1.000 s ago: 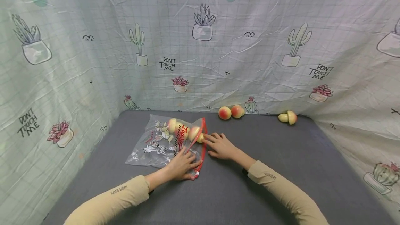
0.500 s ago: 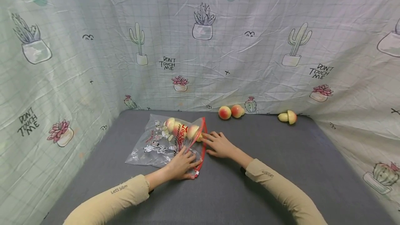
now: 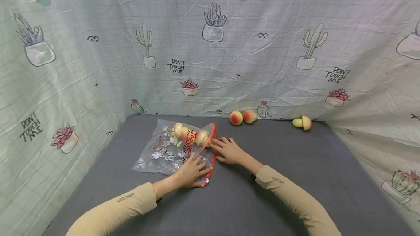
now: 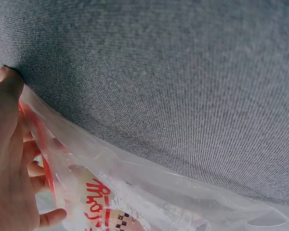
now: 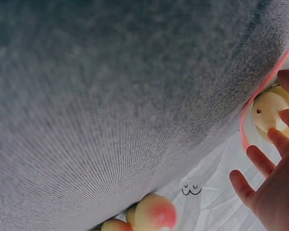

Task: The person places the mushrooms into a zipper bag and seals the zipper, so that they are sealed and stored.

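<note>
A clear zip bag with a red-edged mouth and cartoon print lies flat, its mouth facing right. Inside it, red-and-yellow toy mushrooms lie in a row along its far part. My left hand presses on the near side of the bag's mouth with fingers spread, close to the white zip slider. At the mouth, my right hand reaches its extended fingertips to the stem end of the nearest toy mushroom. In the right wrist view, that mushroom's pale stem end faces the fingers.
Two more toy mushrooms lie side by side at the grey table's back edge. Another mushroom lies on its side at the back right corner. A cactus-printed cloth hangs behind and along both sides.
My right hand has moved slightly left, and the mushrooms in the bag have slid left, deeper inside. The left hand has stayed in place on the bag.
</note>
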The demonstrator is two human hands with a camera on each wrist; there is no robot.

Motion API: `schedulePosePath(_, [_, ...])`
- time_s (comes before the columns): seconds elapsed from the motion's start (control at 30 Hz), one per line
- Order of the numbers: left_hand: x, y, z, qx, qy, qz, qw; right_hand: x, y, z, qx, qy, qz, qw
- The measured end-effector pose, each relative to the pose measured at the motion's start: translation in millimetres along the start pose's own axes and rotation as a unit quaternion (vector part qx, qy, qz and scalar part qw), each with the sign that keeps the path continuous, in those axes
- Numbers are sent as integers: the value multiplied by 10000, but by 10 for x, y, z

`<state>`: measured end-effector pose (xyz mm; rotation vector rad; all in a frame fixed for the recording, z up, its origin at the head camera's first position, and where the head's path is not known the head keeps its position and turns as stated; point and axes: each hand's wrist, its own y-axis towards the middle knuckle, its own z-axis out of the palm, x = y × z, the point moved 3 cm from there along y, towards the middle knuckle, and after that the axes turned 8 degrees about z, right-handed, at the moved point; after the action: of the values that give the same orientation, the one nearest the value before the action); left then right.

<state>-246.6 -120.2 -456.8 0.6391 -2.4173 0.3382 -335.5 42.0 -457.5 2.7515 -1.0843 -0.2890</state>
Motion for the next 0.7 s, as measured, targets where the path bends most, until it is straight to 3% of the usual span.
schedulePosePath(0.7, [-8,13,4,97,61,-3,9999,-14,73,92,308,-285,187,9989])
